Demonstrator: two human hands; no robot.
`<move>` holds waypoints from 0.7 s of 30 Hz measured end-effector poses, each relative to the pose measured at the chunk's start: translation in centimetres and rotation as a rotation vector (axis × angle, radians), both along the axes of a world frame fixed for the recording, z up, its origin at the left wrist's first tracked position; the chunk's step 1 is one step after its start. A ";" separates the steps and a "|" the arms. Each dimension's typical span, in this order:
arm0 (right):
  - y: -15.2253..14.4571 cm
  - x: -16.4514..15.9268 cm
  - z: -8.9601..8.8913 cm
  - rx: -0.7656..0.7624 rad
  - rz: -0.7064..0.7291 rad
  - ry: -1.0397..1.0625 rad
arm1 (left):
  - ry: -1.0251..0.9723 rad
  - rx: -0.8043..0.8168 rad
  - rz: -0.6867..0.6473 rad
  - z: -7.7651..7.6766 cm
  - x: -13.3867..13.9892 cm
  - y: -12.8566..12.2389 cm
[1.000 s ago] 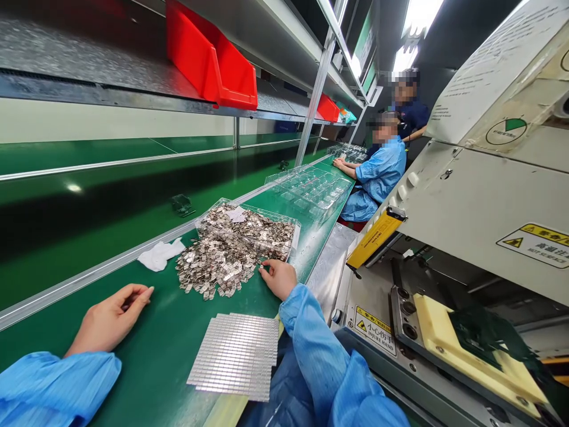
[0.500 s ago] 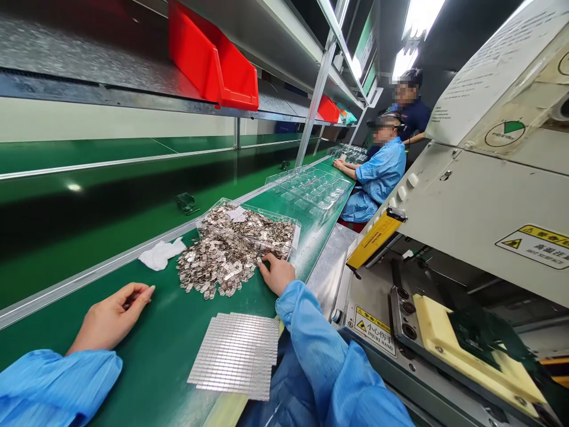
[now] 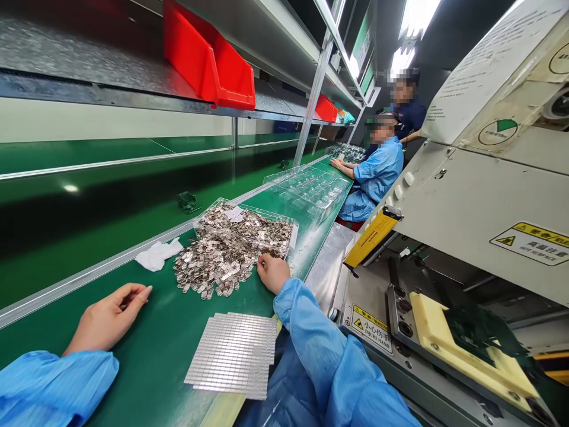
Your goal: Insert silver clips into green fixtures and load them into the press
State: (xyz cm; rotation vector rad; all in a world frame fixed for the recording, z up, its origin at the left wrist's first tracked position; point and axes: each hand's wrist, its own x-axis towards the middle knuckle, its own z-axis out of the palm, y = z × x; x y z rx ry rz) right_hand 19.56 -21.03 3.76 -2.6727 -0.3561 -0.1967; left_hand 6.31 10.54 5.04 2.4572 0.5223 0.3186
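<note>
A heap of small silvery metal tabs (image 3: 213, 261) spills out of a clear plastic tray (image 3: 294, 240) onto the green bench. At the heap's right edge is my right hand (image 3: 272, 273), its fingers curled and pinched together; what is between them is hidden. My left hand (image 3: 106, 314) hovers over the bench left of the heap, thumb and forefinger brought together, with nothing visible in them. Between my hands, closer to me, a flat sheet of metal strips set in neat rows (image 3: 232, 356) lies by the bench edge.
A crumpled white cloth (image 3: 157, 255) lies left of the heap. Clear trays (image 3: 311, 187) stand farther along the bench, near a seated co-worker (image 3: 380, 160). A shelf with a red bin (image 3: 208, 65) hangs above. A machine with warning labels (image 3: 373, 329) stands close on my right.
My right hand's fingers have curled in and closed at the heap's edge. My left hand's thumb and forefinger look much the same. The view has shifted slightly.
</note>
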 end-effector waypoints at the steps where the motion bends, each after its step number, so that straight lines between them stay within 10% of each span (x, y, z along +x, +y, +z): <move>1: -0.1 0.1 -0.1 0.026 0.009 -0.006 | 0.000 0.000 0.000 0.0 0.0 0.0; 21: -1.8 0.5 -1.4 0.615 0.197 0.010 | -0.020 -0.012 -0.029 -0.7 0.3 0.5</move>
